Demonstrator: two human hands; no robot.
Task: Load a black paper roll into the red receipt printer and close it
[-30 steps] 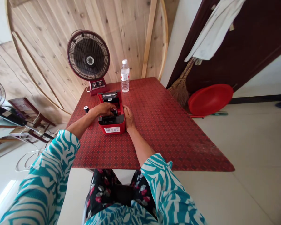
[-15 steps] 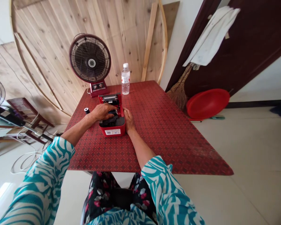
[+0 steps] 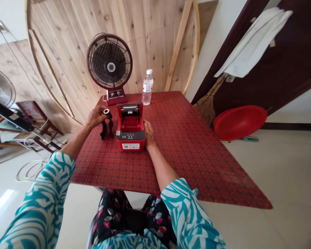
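Red patterned tabletop (image 3: 186,155) | left hand (image 3: 95,117): fingers clamped on black spool (image 3: 106,112), strip hanging below, just beside open red label printer (image 3: 131,136) | right hand (image 3: 149,134): open, flat, at printer's right side

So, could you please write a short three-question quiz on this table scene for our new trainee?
1. Multiple choice: what does the left hand hold? A) a black roll with a loose strip hanging from it, B) the water bottle, C) the electric fan.
2. True or false: the red printer stands with its lid open.
3. Short answer: which hand touches the printer?

Key: 1. A; 2. True; 3. The right hand.
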